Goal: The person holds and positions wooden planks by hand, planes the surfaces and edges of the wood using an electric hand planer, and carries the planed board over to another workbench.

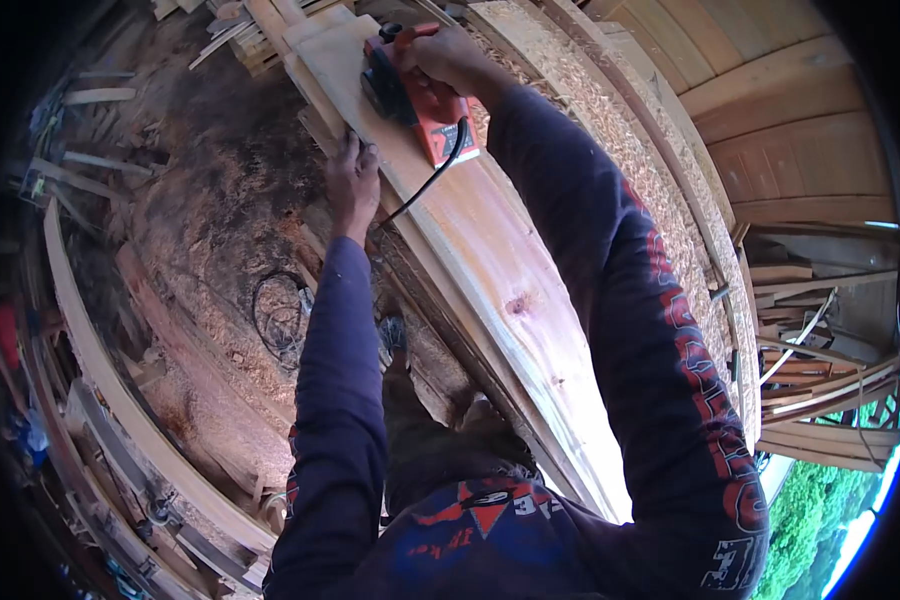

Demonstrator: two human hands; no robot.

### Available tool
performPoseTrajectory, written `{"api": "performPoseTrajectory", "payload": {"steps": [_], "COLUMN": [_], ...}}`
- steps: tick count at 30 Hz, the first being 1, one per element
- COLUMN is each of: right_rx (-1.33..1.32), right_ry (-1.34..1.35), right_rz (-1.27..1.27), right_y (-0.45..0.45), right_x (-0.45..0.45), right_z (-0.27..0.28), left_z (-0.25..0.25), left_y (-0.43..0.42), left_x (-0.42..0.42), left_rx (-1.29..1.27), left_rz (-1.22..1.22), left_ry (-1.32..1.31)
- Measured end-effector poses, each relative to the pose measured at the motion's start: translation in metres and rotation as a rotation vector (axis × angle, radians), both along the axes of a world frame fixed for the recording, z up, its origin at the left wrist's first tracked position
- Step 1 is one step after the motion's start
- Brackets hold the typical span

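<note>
A red electric planer [448,125] rests on a long, pale wooden board [515,290] near the board's far end. My right hand [448,62] is wrapped round the planer's handle. The tool's black cord curves down over the board's left edge. Beside that edge, my left hand [354,180] touches the board's side below the planer, its fingers bent; whether they grip the edge is hard to tell.
Wood shavings cover a plank surface [630,130] right of the board. A coiled cable [280,310] lies on the shaving-strewn ground at left. Long curved planks [120,370] stand further left. Stacked timber [820,350] is at right.
</note>
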State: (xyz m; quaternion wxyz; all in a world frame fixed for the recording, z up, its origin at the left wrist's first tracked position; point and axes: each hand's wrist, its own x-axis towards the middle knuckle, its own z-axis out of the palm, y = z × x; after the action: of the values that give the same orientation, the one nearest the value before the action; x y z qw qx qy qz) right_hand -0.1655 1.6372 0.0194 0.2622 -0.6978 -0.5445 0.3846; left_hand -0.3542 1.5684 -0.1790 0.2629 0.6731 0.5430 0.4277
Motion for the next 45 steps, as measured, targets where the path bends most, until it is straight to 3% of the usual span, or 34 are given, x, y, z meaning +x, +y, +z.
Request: {"api": "performPoseTrajectory", "payload": {"steps": [2,4,6,7,8,10,12,15,16,18,19,21,26,27,29,30,32,34,38,41,43,45], "right_rx": [-0.055,0.163,-0.021,0.142,0.227,0.401,0.138,-0.192,-0.305,-0.138,-0.175,-0.086,-0.174,-0.086,-0.258,-0.069,-0.073,0.044,0.173,0.103,0.033,0.34], "right_ry": [0.052,0.022,-0.001,-0.207,-0.128,0.023,0.038,0.032,-0.098,-0.217,-0.142,-0.275,-0.112,-0.185,0.029,0.136,0.152,0.029,-0.135,-0.135,-0.117,-0.498], "right_rz": [-0.088,0.121,-0.028,0.126,0.094,0.05,-0.092,-0.316,-0.305,-0.158,-0.312,-0.096,-0.125,0.028,-0.168,-0.228,-0.123,-0.015,-0.009,-0.03,-0.041,0.327], "right_y": [-0.046,-0.115,-0.226,-0.279,-0.334,-0.447,-0.558,-0.731,-0.779,-0.857,-0.886,-0.916,-0.823,-0.788,-0.705,-0.672,-0.586,-0.51,-0.384,-0.349,-0.381,-0.443], "right_x": [0.012,0.042,0.051,0.067,0.08,0.105,0.125,0.149,0.154,0.162,0.159,0.169,0.184,0.187,0.174,0.164,0.155,0.142,0.121,0.12,0.123,0.127], "right_z": [0.004,-0.003,0.037,0.036,0.037,0.04,0.055,0.058,0.064,0.065,0.064,0.06,0.061,0.058,0.065,0.048,0.053,0.047,0.025,0.006,0.006,0.0], "left_z": [-0.003,0.022,0.034,0.03,0.026,0.01,0.044,0.032,0.021,0.02,0.022,0.024,0.043,0.032,0.035,0.039,0.038,0.027,0.024,0.034,0.039,0.024], "left_y": [0.002,-0.003,-0.005,-0.005,-0.004,-0.009,-0.071,-0.139,-0.151,-0.155,-0.154,-0.159,-0.166,-0.161,-0.164,-0.166,-0.166,-0.163,-0.158,-0.158,-0.157,-0.15], "left_x": [-0.001,-0.002,-0.002,0.001,0.004,0.007,0.04,0.072,0.087,0.099,0.1,0.098,0.105,0.104,0.104,0.106,0.103,0.101,0.094,0.094,0.093,0.089], "left_rx": [0.019,-0.169,-0.357,-0.302,-0.234,-0.107,-0.106,-0.21,-0.14,-0.062,-0.068,-0.09,-0.197,-0.162,-0.163,-0.162,-0.171,-0.024,0.108,0.06,-0.222,-0.12], "left_rz": [0.003,0.025,-0.005,0.048,0.115,0.277,0.234,0.047,0.165,0.281,0.263,0.253,0.26,0.273,0.278,0.27,0.245,0.213,0.226,0.212,0.195,0.221], "left_ry": [-0.096,0.049,-0.024,0.021,0.059,0.417,0.411,0.37,0.417,0.472,0.429,0.391,0.475,0.457,0.447,0.439,0.456,0.309,0.241,0.131,0.163,0.311]}}
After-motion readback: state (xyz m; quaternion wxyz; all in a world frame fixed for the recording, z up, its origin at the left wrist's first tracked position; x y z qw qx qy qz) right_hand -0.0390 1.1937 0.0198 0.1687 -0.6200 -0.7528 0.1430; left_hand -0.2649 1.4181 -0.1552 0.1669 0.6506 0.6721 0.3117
